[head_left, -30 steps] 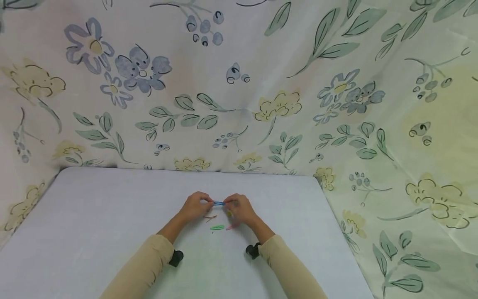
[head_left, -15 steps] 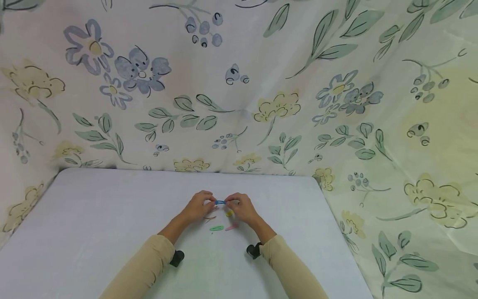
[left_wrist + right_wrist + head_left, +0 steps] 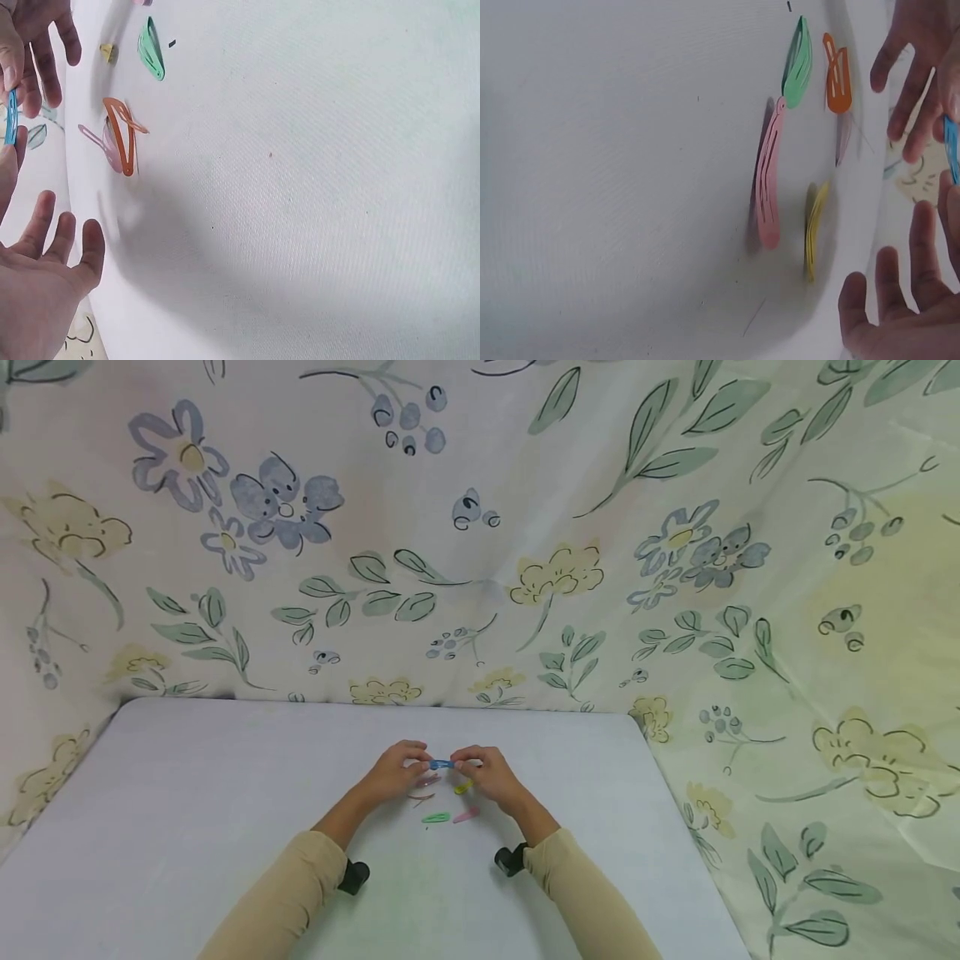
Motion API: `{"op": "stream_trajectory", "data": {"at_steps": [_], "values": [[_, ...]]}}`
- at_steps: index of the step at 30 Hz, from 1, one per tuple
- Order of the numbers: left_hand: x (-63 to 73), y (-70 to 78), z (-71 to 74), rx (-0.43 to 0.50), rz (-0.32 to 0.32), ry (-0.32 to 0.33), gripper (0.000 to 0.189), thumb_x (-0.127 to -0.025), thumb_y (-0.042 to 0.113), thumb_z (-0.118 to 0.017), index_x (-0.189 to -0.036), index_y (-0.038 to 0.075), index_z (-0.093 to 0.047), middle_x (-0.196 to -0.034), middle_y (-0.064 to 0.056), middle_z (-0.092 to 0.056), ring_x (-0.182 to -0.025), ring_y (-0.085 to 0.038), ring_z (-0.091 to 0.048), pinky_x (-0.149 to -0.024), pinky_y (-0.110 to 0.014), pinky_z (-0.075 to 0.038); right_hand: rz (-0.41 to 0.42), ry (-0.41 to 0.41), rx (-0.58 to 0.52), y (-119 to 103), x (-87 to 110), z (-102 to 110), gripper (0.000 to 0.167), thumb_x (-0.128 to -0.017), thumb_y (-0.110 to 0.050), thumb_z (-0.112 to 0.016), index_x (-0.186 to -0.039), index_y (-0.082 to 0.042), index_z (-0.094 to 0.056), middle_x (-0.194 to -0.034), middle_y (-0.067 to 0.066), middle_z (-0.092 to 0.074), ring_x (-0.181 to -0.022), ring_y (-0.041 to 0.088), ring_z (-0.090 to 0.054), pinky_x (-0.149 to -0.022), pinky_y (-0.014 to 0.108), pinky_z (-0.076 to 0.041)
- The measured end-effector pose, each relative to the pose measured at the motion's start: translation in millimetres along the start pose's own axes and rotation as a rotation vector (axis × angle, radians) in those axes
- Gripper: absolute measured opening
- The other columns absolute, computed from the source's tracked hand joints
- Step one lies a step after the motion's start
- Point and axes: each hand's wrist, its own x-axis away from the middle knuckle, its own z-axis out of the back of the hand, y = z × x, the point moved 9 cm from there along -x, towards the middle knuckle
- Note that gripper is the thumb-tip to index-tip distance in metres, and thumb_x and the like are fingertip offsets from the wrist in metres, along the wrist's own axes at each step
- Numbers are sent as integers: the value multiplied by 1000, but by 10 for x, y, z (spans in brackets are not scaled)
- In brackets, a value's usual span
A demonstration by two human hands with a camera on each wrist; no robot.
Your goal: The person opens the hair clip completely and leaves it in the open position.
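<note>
A blue snap hair clip is held above the table between both hands. My left hand pinches its left end with thumb and index finger; my right hand pinches the right end. In the left wrist view the blue clip shows at the edge, other fingers spread out. Below the hands lie an orange hair clip, its two parts spread apart, a mauve clip beside it, a green clip, a pink clip and a yellow clip.
The white table extends widely around the hands. Behind and to the right hangs a floral cloth. A small dark speck lies near the green clip, and a thin hair-like strand lies on the surface.
Both hands have shifted only slightly while keeping hold of the blue clip, which now shows a broader face. The mauve, yellow and pink clips beneath are less covered by the hands.
</note>
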Motion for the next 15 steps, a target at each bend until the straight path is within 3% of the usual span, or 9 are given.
{"op": "stream_trajectory", "data": {"at_steps": [15], "values": [[-9,-8,24,41,8,33,14,-96,4,-63,-103,-1,-74,-138,-20,-53,-135,-42,-42,-106,-55,-39,49,27,50,-96,-15,12,14,-97,-6,-63,-98,-3,-77,-114,5,-67,-115,23,-55,-98,43,-45]]}}
